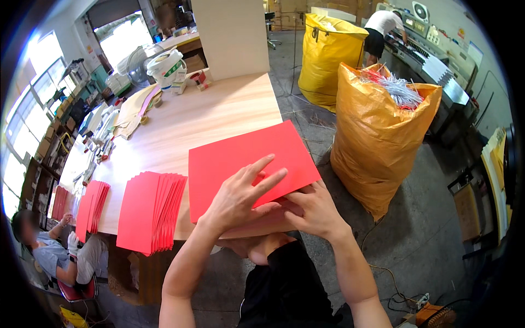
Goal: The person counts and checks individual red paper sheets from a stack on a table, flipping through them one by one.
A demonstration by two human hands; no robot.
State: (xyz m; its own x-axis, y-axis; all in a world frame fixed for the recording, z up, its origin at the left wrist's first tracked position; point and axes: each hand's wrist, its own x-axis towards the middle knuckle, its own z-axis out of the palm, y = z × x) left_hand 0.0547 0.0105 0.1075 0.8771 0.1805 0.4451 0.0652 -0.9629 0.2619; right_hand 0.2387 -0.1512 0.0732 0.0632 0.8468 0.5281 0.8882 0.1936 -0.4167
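A red rectangular sheet of paper or card (246, 150) lies on the wooden table in front of me, possibly the top of a thin stack. My left hand (235, 194) is open above its near part, fingers spread and palm down. At the near right edge of the sheet is my right hand (317, 210), its thumb and fingers apart, fingertips close to the edge. Whether those fingertips touch the sheet is hard to see. Left of it, a fanned pile of red sheets (145, 210) overhangs the table's near edge.
Farther left lie a narrower red pile (90, 208) and another small one (59, 202), beside a seated person (49, 251). A white bucket (167, 68) and tools (101, 145) occupy the far table. Large orange (377, 142) and yellow sacks (328, 60) stand right; another person (383, 27) bends over a machine.
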